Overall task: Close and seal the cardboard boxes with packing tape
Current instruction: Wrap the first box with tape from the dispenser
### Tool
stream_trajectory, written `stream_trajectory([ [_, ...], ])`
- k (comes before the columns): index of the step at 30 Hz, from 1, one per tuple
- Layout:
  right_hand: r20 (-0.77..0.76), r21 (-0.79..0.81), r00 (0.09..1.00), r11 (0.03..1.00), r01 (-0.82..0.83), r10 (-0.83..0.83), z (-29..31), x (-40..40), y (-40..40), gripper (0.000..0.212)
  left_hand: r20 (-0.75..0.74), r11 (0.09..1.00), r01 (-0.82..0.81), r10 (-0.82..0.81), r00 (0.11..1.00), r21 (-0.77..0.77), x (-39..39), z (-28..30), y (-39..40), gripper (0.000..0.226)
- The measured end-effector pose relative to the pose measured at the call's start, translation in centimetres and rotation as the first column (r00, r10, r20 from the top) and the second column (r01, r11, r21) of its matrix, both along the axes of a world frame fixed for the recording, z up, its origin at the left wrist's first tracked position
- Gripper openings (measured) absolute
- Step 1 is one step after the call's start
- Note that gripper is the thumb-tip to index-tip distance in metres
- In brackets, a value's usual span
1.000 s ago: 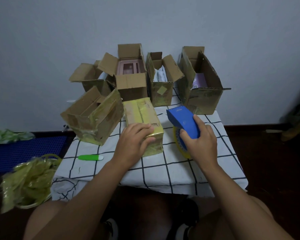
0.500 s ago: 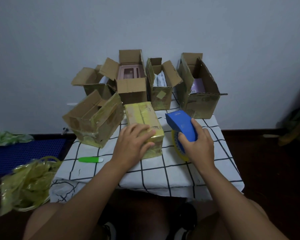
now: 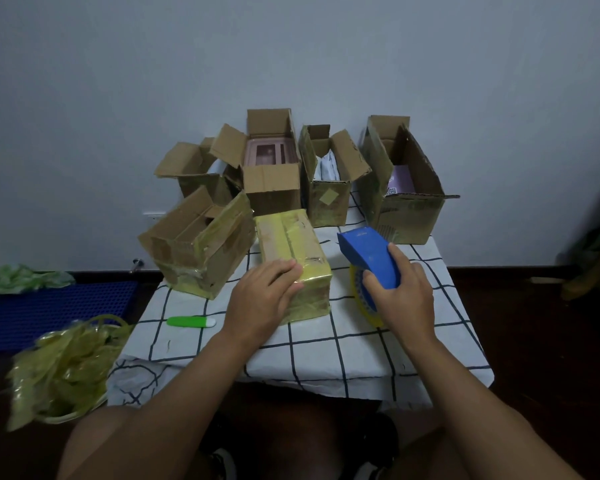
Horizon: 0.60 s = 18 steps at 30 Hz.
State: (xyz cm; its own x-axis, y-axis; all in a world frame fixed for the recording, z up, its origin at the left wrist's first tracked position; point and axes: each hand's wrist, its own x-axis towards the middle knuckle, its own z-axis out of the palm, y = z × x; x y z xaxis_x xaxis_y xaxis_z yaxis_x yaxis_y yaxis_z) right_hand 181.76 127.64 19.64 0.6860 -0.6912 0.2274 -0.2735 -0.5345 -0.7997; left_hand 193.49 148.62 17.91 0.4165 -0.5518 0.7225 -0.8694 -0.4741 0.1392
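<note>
A small closed box (image 3: 290,244), wrapped in yellowish tape, lies in the middle of the checked table (image 3: 326,348). My left hand (image 3: 262,297) rests on its near end, fingers laid over the top edge. My right hand (image 3: 404,294) grips a blue tape dispenser (image 3: 368,256) just right of that box, with the yellow tape roll (image 3: 361,299) under it touching the cloth. A taped box (image 3: 201,247) lies tilted at the left. Behind stand several open boxes (image 3: 271,168).
A green cutter (image 3: 191,322) lies on the cloth left of my left hand. A basket of crumpled yellow tape scraps (image 3: 63,368) sits on the floor at the left, beside a blue mat (image 3: 49,310). The wall is close behind the boxes.
The view has tilted up a little, so everything sits lower in frame. My hands keep their holds on the small box and the dispenser.
</note>
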Motion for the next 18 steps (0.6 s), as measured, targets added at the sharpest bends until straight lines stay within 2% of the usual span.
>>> stream_trajectory([
  [5,-0.004,-0.009,1.0,1.0,0.004,-0.004,-0.1,0.1,-0.1,0.067,-0.08,0.999,0.03,-0.028,0.996,0.018,0.4,-0.4,0.5,0.036],
  [13,0.003,-0.021,1.0,1.0,0.012,-0.012,-0.2,0.2,-0.1,0.067,-0.138,0.997,0.04,-0.049,0.989,-0.07,-0.3,-0.4,0.1,0.034],
  [18,0.006,-0.03,1.0,0.999,0.016,-0.015,-0.3,0.2,-0.1,0.066,-0.186,0.999,0.017,-0.022,0.982,-0.027,-0.6,-0.3,0.3,0.041],
])
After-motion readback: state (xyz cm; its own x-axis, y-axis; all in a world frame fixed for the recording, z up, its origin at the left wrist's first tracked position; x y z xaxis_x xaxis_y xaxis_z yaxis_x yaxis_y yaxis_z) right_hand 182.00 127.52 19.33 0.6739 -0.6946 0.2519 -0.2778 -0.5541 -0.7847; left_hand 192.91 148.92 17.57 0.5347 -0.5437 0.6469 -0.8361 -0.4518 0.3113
